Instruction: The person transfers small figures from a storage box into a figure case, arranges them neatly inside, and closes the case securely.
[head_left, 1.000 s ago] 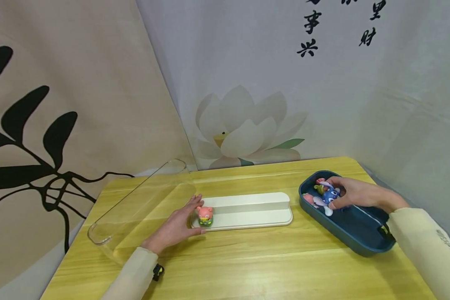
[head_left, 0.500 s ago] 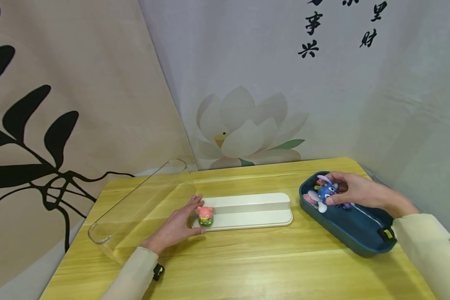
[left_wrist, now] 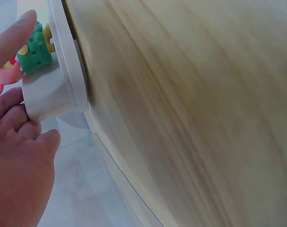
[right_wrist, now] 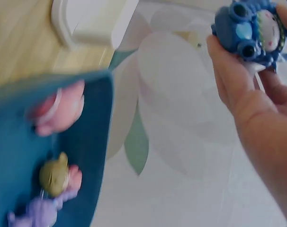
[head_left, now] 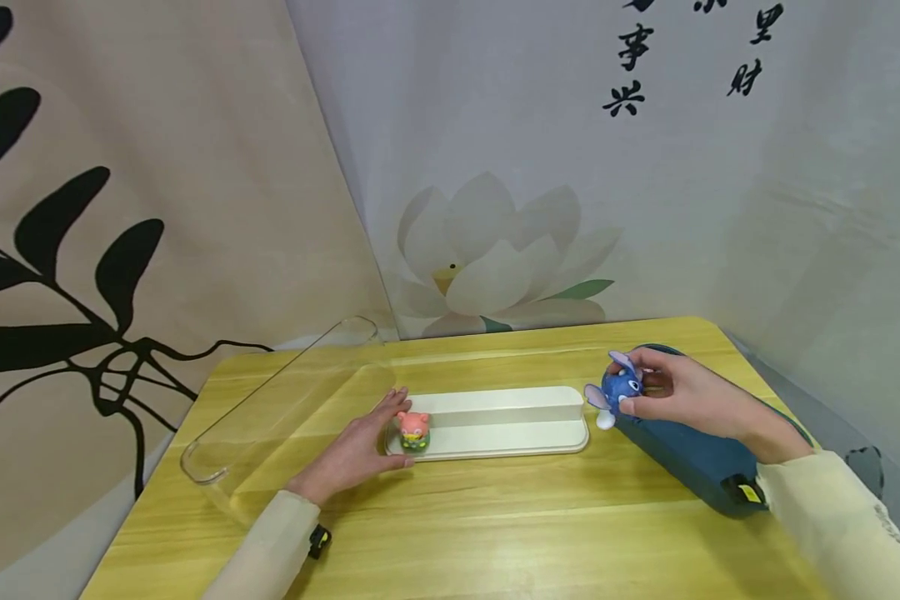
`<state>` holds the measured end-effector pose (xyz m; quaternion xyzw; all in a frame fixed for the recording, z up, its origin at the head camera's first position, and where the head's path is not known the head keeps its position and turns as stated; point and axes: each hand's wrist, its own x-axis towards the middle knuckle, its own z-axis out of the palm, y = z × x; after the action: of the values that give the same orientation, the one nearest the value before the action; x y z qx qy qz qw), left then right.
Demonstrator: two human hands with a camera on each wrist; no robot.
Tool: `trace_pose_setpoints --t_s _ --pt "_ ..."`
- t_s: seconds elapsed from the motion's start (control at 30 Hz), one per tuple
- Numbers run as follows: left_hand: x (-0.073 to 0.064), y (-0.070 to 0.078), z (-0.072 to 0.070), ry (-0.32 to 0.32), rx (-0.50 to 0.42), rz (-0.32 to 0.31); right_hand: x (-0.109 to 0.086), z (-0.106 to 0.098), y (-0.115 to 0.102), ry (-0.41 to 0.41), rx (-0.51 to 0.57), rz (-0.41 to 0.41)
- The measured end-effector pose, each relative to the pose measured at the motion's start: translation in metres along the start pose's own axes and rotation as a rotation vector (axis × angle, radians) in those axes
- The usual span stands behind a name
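— What's the right hand got?
— It grips the blue toy, lifted just left of the blue tray.
— And the left hand?
— Fingers straight, apparently touching the white stand, beside the pink figure.

The right hand has lifted the blue figure out of the dark blue tray, where it lay among the other toys a second ago. Half a second ago the figure hung just above the tray's near-left end; now it is clear of the rim, in the air between the tray and the right end of the white stepped stand. The grip has stayed pinched on the figure throughout. In the right wrist view the figure sits between thumb and fingertips, above the tray's wall.
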<state>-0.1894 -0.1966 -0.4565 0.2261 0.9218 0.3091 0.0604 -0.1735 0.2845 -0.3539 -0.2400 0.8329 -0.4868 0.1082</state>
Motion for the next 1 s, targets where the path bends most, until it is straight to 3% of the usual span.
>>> trace_pose_setpoints --t_s 0.27,0.47,0.73,1.0 --pt "0.002 -0.001 0.0 -0.012 0.016 -0.011 0.011 0.03 -0.012 0.093 0.015 -0.005" --pt "0.002 -0.003 0.001 0.007 0.037 0.015 0.019 0.051 -0.017 0.142 0.009 -0.002" --pt "0.003 -0.003 0.002 0.012 0.033 0.026 0.029 0.077 -0.017 0.156 0.155 0.047" --pt "0.001 -0.004 0.003 0.017 0.047 0.006 0.042 0.104 -0.017 0.178 0.165 0.054"
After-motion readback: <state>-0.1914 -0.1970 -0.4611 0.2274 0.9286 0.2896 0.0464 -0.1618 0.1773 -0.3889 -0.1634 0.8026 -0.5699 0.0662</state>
